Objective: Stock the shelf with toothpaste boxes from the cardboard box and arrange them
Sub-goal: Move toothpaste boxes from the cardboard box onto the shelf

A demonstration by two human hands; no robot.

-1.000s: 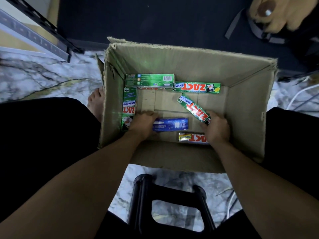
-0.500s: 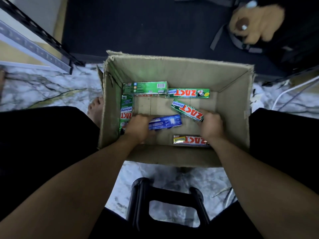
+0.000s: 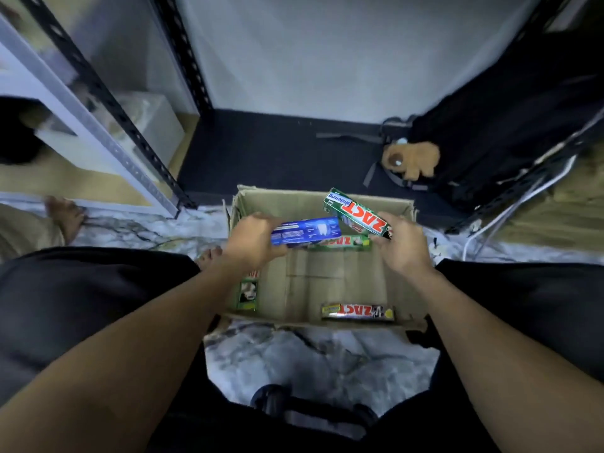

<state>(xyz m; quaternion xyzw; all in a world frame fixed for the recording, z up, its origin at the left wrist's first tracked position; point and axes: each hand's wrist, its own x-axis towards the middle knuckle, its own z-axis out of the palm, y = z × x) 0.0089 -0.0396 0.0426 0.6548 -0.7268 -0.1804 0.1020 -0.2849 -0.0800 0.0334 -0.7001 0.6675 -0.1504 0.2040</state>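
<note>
While the left hand (image 3: 253, 240) and its wrist are covering the rest, only the near end of the left green box (image 3: 247, 294) is showing along the left wall of the carton (image 3: 294, 199). The far green box (image 3: 340, 242) on the carton floor is lying half hidden under the two held boxes, its print too blurred to read. Both forearms are reaching forward from the bottom of the view, backs of the hands facing up, over the open carton, which is standing on the marble floor (image 3: 310, 354) between the person's knees. The left hand is gripping a blue box (image 3: 305, 231), fingers curled round its left end. The right hand (image 3: 403, 246) is gripping a ZACT box (image 3: 358, 213) by its near right end, fingers wrapped behind it and mostly out of sight. Both boxes are being held up over the carton. The blue box is lying almost crosswise, its free end pointing right and slightly upward. The ZACT box is slanting, its long axis running from the right hand up and away to the left, its free end over the far wall. Whether the two are touching is impossible to tell. A dark ZACT box (image 3: 358, 311) is lying flat and crosswise along the near wall. Black shelf uprights (image 3: 98, 89) are rising at the left, and a blurred plush toy (image 3: 410, 160) is lying beyond the carton.
</note>
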